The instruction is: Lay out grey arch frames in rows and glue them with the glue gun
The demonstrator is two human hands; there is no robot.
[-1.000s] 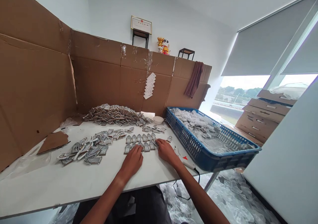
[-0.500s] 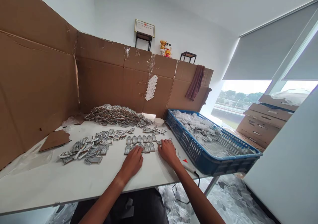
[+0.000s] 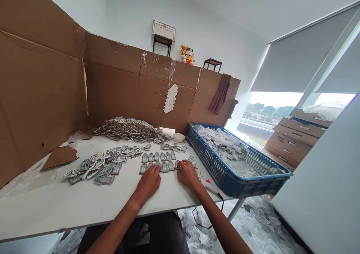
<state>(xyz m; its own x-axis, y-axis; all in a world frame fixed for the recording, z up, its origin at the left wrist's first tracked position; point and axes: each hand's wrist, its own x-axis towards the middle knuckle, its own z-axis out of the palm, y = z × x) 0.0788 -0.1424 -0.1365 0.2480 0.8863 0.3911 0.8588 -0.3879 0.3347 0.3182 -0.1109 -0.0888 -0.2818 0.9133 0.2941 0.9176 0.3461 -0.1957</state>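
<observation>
Two rows of arched, window-shaped plaques (image 3: 170,166) lie inward from the right edge of the worktop (image 3: 112,203), my left grip (image 3: 149,180) curled over the near row and my right grip (image 3: 188,174) bent at its right end. Fingers hide both closures, so I cannot tell wide from narrow; light, level fingertip pressure should avoid knocking neighbouring plaques askew.

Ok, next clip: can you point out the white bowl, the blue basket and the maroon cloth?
White bowl (image 3: 179,139): head view, its near wall.
Blue basket (image 3: 242,187): head view, its near outer wall.
Maroon cloth (image 3: 220,94): head view, middle of its hanging folds.
</observation>
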